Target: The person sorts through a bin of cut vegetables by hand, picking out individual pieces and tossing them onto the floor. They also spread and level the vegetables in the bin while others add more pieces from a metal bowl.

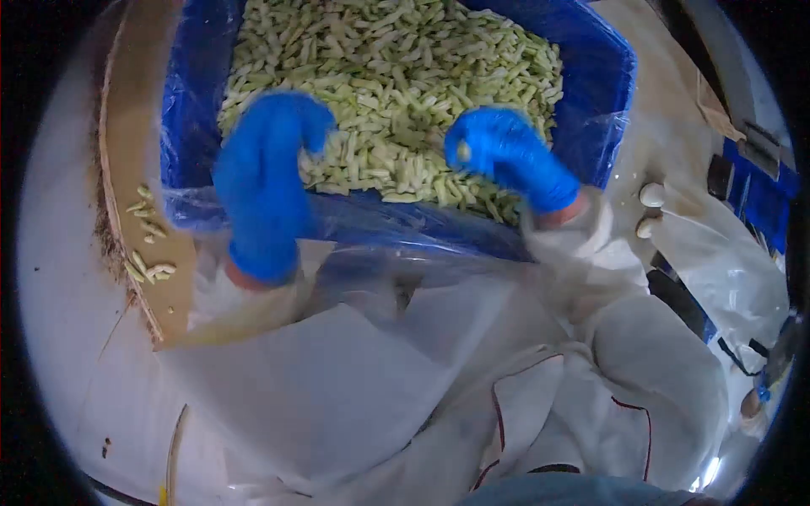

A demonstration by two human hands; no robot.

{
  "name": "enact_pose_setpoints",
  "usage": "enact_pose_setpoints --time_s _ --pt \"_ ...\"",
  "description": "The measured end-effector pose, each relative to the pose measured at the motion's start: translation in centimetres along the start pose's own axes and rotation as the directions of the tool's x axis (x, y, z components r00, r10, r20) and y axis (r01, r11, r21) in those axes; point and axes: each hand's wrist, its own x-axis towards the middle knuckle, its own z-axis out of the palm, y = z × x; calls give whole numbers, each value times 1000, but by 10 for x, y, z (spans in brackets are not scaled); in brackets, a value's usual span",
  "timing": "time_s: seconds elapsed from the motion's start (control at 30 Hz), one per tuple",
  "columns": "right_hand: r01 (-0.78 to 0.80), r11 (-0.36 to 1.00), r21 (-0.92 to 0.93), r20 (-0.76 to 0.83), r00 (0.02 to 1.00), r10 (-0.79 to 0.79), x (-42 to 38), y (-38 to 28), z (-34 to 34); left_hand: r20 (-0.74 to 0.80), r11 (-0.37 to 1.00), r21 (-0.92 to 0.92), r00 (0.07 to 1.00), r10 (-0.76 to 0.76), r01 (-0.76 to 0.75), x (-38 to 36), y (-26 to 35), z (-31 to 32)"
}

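A blue crate (609, 101) lined with clear plastic holds a deep heap of pale green cut strips (396, 76), which look like a chopped vegetable. My left hand (268, 173), in a blue glove, hangs over the crate's near left part. Its fingers curl downward, slightly blurred, and hide whatever is between them. Over the right side of the heap, my gloved right hand (516, 158) is closed, with a small pale green piece (463, 152) showing at its fingers.
Several loose green strips (152, 270) lie on the tan surface (177, 304) left of the crate. Two whitish round pieces (652, 195) rest at the right. White protective clothing (354, 379) fills the foreground. Blue and dark objects (751, 198) stand at the far right.
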Motion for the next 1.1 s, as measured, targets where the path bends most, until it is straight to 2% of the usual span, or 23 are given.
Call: enact_pose_setpoints --time_s 0.03,0.07,0.1,0.13,0.2,0.23,0.3,0.37,0.47,0.53,0.6,0.63,0.67,0.7,0.73,0.77,0.8,0.87,0.93,0.97,1.0,1.1 --pt "-67 985 -157 -157 987 42 6 -5 -15 -27 972 235 1000 3 4 17 4 -8" --pt "25 787 -617 -235 948 -214 12 0 -35 -48 947 320 999 22 -6 31 -3 -18" --pt "20 381 -924 -174 866 -469 17 6 -46 -68 915 403 997 42 -11 44 -10 -29" --pt "28 394 -919 -172 870 -462 21 10 -44 -90 936 351 993 73 -37 53 -29 -51" --pt "45 416 -908 -161 879 -448 30 19 -37 -181 964 266 983 45 5 51 -38 -74" --pt "108 357 -928 -62 898 -435 40 29 -21 -241 970 231 970 -15 72 42 -32 -81" --pt "335 358 -872 147 875 -461 64 50 22 -313 971 174 944 -102 163 31 -30 -91" --pt "457 205 -866 324 823 -467 94 71 53 -343 967 132 925 -161 218 18 -36 -99" --pt "481 15 -877 432 800 -416 136 76 29 -381 912 347 921 -76 219 6 -40 -96" --pt "269 -215 -939 340 824 -453 150 58 -26 -374 891 376 922 -104 253 0 -43 -101" --pt "358 -182 -916 401 801 -445 148 53 -92 -369 859 421 920 -130 290 1 -45 -101" --pt "289 317 -903 131 890 -437 132 41 -95 -375 829 457 915 -151 323 0 -43 -100" --pt "149 737 -660 -113 949 -294 113 31 -95 -381 795 490 908 -174 358 -2 -42 -99" --pt "-15 970 -241 -273 960 -53 96 22 -92 -342 819 482 927 -152 312 -3 -44 -99" --pt "-12 757 -653 -331 903 -272 78 25 -98 -305 839 474 944 -127 266 -5 -46 -101" --pt "-76 385 -920 -270 833 -483 56 35 -104 -270 856 465 957 -103 224 -8 -50 -103" --pt "-187 -65 -980 -106 770 -629 37 45 -106 -272 860 449 954 -126 241 -13 -55 -103" --pt "-98 -96 -991 -46 897 -440 14 55 -68 -260 858 442 953 -156 261 -15 -59 -107" --pt "295 215 -931 213 918 -333 11 70 -20 -301 811 442 915 -270 384 -15 -56 -106" --pt "312 147 -939 266 927 -266 6 79 2 -324 782 440 890 -320 442 -15 -54 -105" --pt "331 79 -940 311 931 -193 3 85 15 -325 775 461 895 -306 433 -15 -52 -103" --pt "299 107 -948 271 937 -220 5 89 11 -307 739 538 911 -276 406 -15 -47 -95"
